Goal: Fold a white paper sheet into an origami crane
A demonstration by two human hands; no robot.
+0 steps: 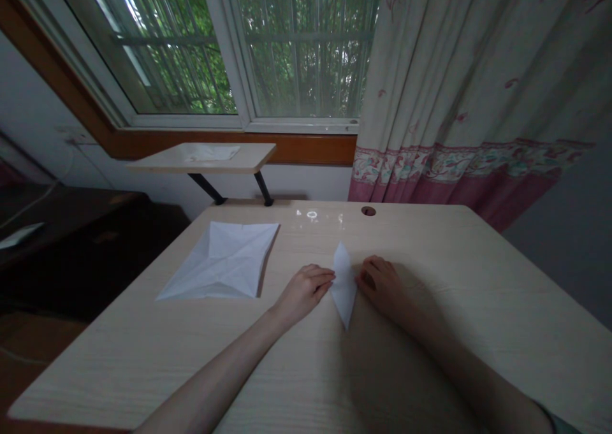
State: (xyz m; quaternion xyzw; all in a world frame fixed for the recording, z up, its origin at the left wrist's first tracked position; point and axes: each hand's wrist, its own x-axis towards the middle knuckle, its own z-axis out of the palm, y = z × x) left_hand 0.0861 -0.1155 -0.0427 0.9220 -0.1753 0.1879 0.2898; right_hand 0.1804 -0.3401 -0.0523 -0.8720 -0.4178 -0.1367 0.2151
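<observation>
A narrow diamond of folded white paper lies on the pale wood-grain desk, its points facing away from me and toward me. My left hand is closed at its left corner, thumb and fingers pinched on the edge. On the other side, my right hand curls with thumb and fingertips together at the right corner. Farther left rests a creased, unfolded sheet of white paper, apart from both hands.
Behind the desk, a small raised shelf on black legs holds crumpled white paper. A round cable hole sits near the back edge. A patterned curtain hangs beside the window.
</observation>
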